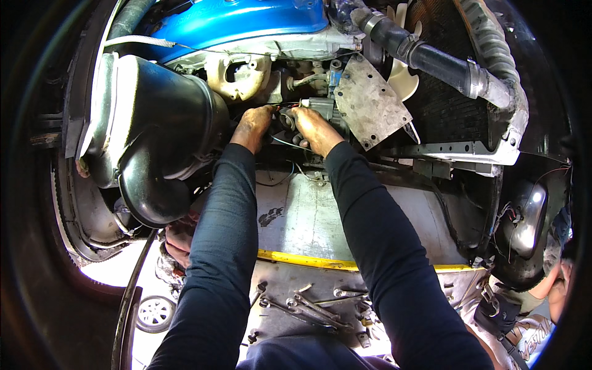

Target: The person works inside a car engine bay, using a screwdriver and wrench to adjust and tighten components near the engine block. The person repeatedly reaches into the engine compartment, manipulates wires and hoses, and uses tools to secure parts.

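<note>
Dark sleeves (216,265) run up from the lower edge — over a silvery metal panel (314,216) with a yellow edge strip (308,259) — into a crowded engine bay. There the left hand (254,126) and right hand (316,129) nearly meet, fingers bent inward, beside a grey metal housing (322,106) below the blue engine cover (240,28). Thin wires (283,106) show near the fingertips; I cannot tell whether either hand grips one, since the contact is hidden.

The step in hand looks like close two-handed work at this spot, and the next move seems to call for small finger motions rather than reach. Room is tight: a cream manifold (239,80) stands just beyond the left hand, a holed metal plate (372,102) is near the right, and a black canister (163,105) walls off the left side — backing out over the panel looks easiest.
</note>
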A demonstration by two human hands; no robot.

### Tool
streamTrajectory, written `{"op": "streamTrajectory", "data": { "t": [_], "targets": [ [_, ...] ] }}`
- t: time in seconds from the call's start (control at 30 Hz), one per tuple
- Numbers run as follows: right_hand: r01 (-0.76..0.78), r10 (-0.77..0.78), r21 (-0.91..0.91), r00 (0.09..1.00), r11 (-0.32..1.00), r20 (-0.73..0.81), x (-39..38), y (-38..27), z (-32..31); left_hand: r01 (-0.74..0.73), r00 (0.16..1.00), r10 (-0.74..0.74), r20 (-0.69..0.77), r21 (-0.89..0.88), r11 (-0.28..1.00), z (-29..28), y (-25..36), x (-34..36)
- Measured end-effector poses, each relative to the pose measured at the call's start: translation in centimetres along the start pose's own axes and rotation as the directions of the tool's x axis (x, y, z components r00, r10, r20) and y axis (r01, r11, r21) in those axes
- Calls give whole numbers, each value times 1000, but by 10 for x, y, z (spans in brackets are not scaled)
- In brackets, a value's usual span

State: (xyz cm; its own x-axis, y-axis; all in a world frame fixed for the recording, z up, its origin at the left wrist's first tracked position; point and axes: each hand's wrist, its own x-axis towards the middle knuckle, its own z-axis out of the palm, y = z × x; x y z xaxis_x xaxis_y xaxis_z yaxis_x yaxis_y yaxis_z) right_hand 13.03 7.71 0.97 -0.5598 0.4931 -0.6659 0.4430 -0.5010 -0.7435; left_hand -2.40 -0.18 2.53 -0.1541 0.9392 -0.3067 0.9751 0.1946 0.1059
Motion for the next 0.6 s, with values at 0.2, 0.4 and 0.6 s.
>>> {"op": "streamTrajectory", "data": {
  "t": [0.2, 0.4, 0.6],
  "targets": [
    [-106, 106, 162, 994, 981, 5, -8, -10, -8, 518, 828, -509, 236, -669, 533, -3, 12, 9],
    [46, -41, 231, 999, 972, -30, 3, -19, -27, 169, 957, -276, -88, -602, 780, -7, 15, 3],
    [337, -415, -262, 835, 904, -360, 36, -22, -7, 167, 970, -236, -60, -541, 824, -18, 24, -1]
  ]
}}
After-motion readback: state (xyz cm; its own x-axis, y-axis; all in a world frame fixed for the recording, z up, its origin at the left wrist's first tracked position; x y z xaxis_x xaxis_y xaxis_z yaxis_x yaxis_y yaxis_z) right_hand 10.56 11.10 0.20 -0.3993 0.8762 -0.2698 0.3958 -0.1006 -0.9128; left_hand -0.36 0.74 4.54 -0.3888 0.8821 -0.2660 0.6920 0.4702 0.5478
